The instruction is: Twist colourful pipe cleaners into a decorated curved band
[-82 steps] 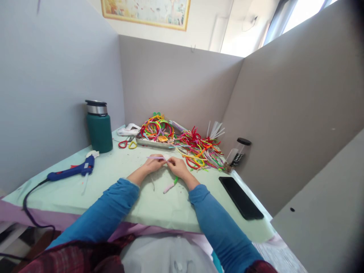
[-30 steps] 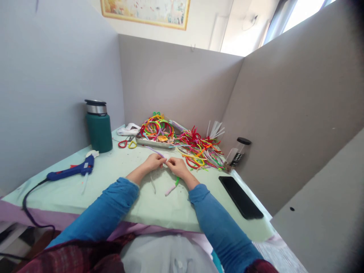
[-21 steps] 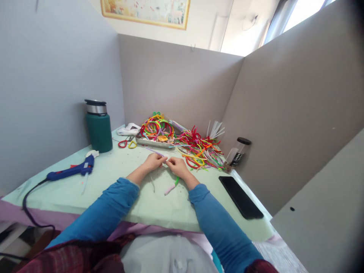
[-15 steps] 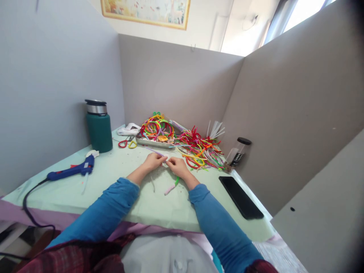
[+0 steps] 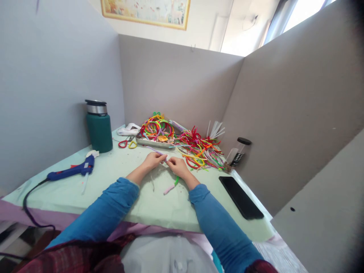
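My left hand point(image 5: 153, 161) is closed in a pinch on a light purple pipe cleaner point(image 5: 154, 150), whose free end points up and left. Close beside it, my right hand point(image 5: 176, 166) pinches near the same pipe cleaner's lower end; the fingers cover the exact contact. A pink and green pipe cleaner piece point(image 5: 170, 189) shows below my right hand, and I cannot tell whether it lies on the table or hangs from the fingers. Beneath my left hand a thin whitish strand point(image 5: 152, 182) is visible.
A metal tray point(image 5: 155, 143) and a heap of colourful pipe cleaners point(image 5: 199, 148) lie at the back. To the left are scissors point(image 5: 127, 144), a green bottle point(image 5: 99, 131) and a corded blue glue gun point(image 5: 72, 170). A black phone point(image 5: 241, 198) and clear jar point(image 5: 239, 153) are right.
The fingers and the purple pipe cleaner have shifted slightly, its free end now a little higher. Both hands keep their pinch, and everything else stays put.
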`<state>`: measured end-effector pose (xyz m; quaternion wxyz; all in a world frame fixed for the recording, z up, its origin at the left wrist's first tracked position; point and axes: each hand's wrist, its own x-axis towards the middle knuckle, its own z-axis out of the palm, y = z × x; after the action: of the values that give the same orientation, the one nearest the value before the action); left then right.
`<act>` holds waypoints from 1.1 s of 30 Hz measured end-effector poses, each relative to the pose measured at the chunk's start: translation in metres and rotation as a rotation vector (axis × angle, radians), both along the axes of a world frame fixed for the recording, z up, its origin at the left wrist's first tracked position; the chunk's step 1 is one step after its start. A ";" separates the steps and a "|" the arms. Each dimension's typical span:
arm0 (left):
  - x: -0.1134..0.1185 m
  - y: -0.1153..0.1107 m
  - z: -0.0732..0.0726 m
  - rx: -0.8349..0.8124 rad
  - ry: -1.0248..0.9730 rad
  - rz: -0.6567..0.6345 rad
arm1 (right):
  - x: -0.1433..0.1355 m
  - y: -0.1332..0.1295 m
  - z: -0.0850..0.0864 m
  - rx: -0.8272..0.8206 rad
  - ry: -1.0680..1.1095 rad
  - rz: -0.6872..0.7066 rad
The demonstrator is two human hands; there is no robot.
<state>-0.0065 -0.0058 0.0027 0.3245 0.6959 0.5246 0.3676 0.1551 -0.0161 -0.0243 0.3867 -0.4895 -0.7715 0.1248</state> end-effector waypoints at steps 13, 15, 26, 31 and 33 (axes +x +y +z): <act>0.002 -0.004 0.003 -0.028 -0.028 -0.031 | 0.000 0.002 -0.002 0.009 -0.007 -0.003; 0.001 -0.003 0.002 -0.028 -0.037 -0.030 | 0.000 0.001 -0.001 0.007 -0.005 -0.004; 0.000 -0.006 0.004 -0.029 -0.048 -0.044 | 0.000 0.000 0.000 -0.004 -0.018 -0.002; 0.001 -0.006 0.005 -0.026 -0.042 -0.044 | 0.001 0.002 -0.002 0.009 -0.013 0.005; 0.001 -0.007 0.005 -0.032 -0.040 -0.041 | 0.001 0.002 -0.002 0.006 -0.011 0.007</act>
<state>-0.0058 -0.0125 0.0076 0.3535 0.6938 0.5092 0.3664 0.1559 -0.0145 -0.0263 0.3835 -0.4863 -0.7758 0.1211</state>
